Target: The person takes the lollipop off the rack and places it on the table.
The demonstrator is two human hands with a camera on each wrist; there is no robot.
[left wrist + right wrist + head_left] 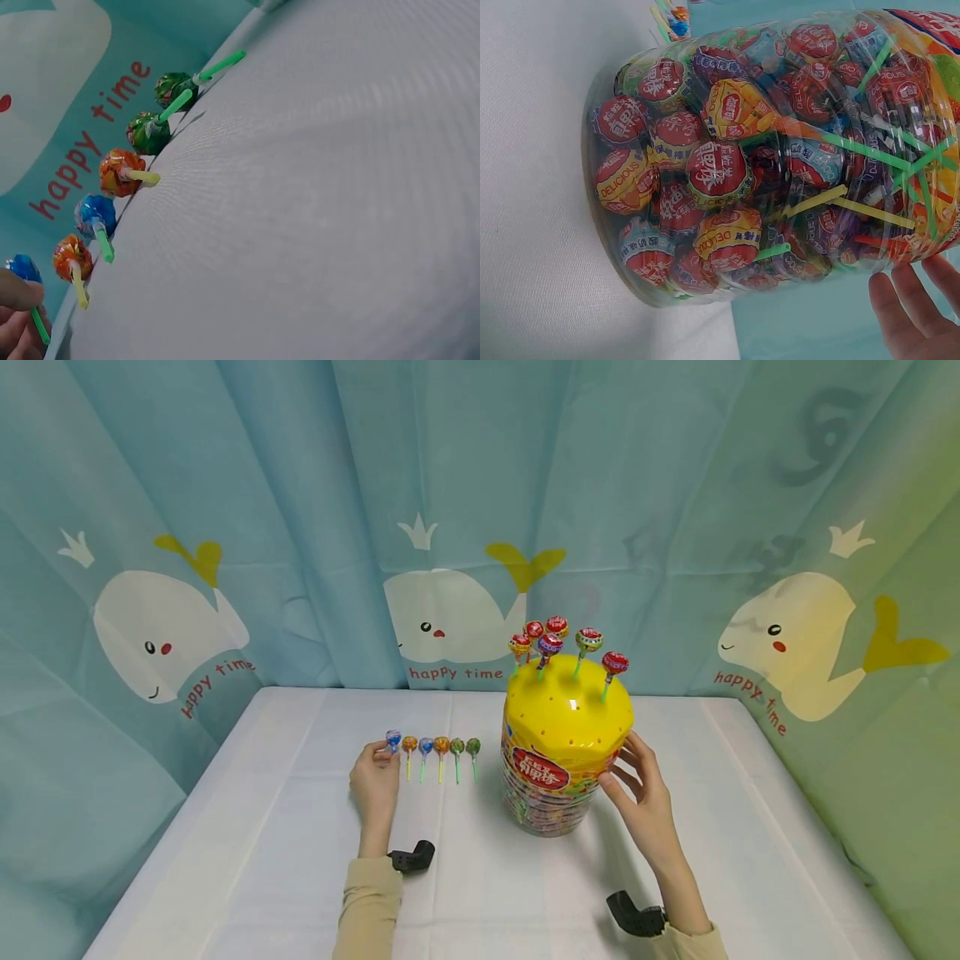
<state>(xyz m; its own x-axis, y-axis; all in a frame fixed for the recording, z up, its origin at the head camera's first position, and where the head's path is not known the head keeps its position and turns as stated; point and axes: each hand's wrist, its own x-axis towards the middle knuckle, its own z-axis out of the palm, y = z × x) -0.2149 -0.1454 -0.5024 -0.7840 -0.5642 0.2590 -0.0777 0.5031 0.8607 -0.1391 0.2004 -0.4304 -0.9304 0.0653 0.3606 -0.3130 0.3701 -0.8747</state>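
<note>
My left hand [375, 787] pinches a blue-wrapped lollipop [25, 268] with a green stick, at the left end of a row on the white table. Beside it lie several more lollipops, among them an orange one [409, 744], a blue one [426, 747] and a green one [473, 747], sticks toward me. Right of the row stands a tall clear jar [546, 818] with a yellow lid [573, 727], filled with wrapped lollipops [718, 172]. My right hand [648, 810] rests its fingertips against the jar's right side near the lid, fingers extended.
Several lollipops stand upright in the lid, including a red one [615, 662] and a green-and-red one [588, 639]. Small holes dot the lid. Behind the white table [285, 827] hangs a blue curtain [465, 460] with whale prints.
</note>
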